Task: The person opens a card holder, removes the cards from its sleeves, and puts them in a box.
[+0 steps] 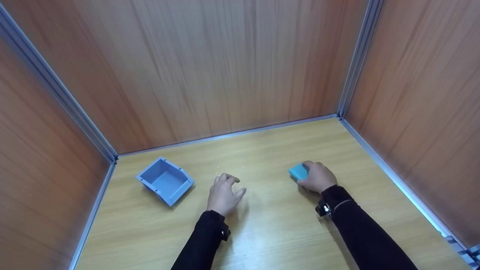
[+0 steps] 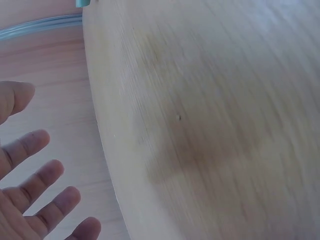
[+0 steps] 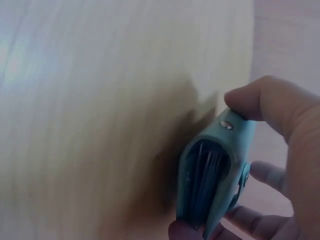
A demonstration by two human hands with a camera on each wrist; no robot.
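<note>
Two black sleeves (image 1: 210, 240) reach in from the near edge over the pale wooden table (image 1: 270, 232). On the right side of the table, the right hand (image 1: 318, 177) grips a small teal case (image 1: 298, 172), thumb and fingers curled round its sides; the right wrist view shows the case (image 3: 215, 172) pinched between thumb and fingertips. Near the middle, the left hand (image 1: 223, 195) rests on the table, fingers loosely spread and holding nothing. Well to its left sits a blue-grey bin (image 1: 165, 180), near the left wall.
</note>
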